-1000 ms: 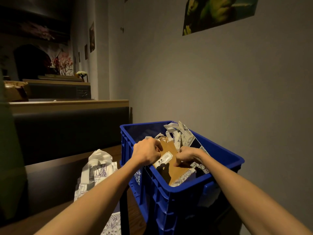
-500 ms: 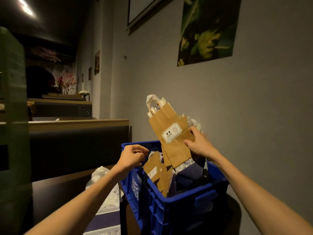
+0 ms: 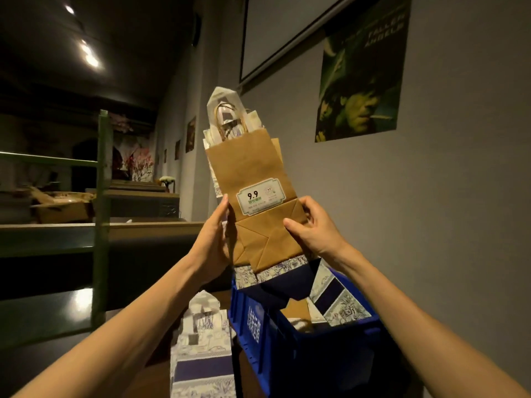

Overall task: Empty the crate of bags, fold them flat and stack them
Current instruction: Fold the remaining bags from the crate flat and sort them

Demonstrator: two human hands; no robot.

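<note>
Head view: I see my hands raised over the blue crate (image 3: 290, 349), gripping a flat bundle of bags. My left hand (image 3: 214, 234) clasps its left edge; my right hand (image 3: 311, 228) pinches the right side, thumb on the folded base of the front brown paper bag (image 3: 253, 179), whose white label (image 3: 260, 196) faces me. Patterned blue-and-white bags (image 3: 336, 300) lie in the crate, and another patterned bag (image 3: 201, 349) lies on the surface at the crate's left side.

Crate (image 3: 290, 357) base cut off below, label (image 3: 261, 196) small print illegible
</note>
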